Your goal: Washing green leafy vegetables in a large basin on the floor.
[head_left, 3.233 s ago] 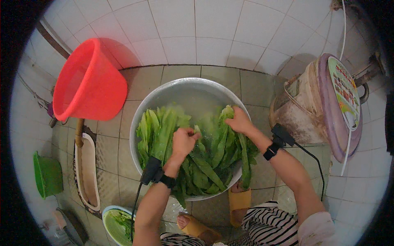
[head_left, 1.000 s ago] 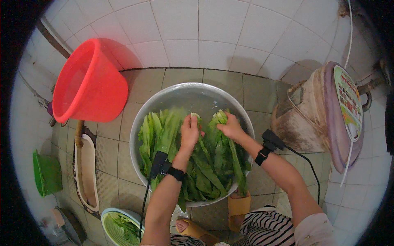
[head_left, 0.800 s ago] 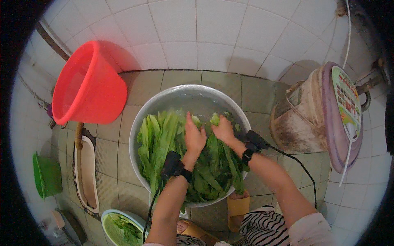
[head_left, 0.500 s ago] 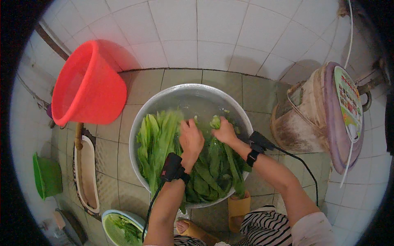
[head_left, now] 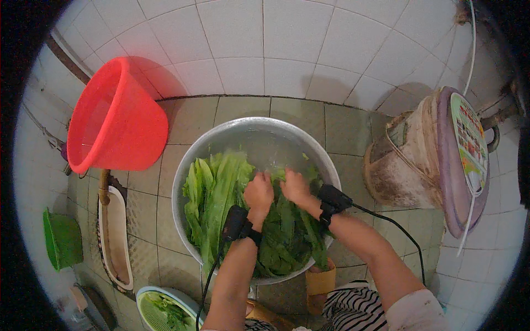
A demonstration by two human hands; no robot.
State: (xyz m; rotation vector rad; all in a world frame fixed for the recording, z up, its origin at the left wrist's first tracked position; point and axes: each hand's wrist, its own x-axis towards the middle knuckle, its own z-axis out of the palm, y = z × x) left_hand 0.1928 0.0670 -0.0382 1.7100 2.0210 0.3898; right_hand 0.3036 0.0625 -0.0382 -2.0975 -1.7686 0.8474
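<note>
A wide metal basin (head_left: 192, 149) of cloudy water holds long-leaved green lettuce (head_left: 212, 190), pale bunches at left and darker leaves nearer me. My left hand (head_left: 258, 192) is over the middle of the basin, fingers curled down at the water beside the pale leaves. What those fingers hold is hidden. Just to its right, my right hand (head_left: 296, 187) is closed around a lettuce bunch, whose pale green stem end shows by the fingertips; the dark leaves trail below toward me. Splashing blurs the water between both hands.
A red bucket (head_left: 130, 121) stands at upper left, a green bin (head_left: 63, 243) below it near a floor-level white trough (head_left: 126, 243). A blue-rimmed basket (head_left: 185, 302) with greens sits at lower left. At right stands a stained bucket (head_left: 403, 154) with a purple lid.
Both hands have moved closer together, and the right has come left with its lettuce bunch, its stem end lower toward the water. The water between them is now splashing.
</note>
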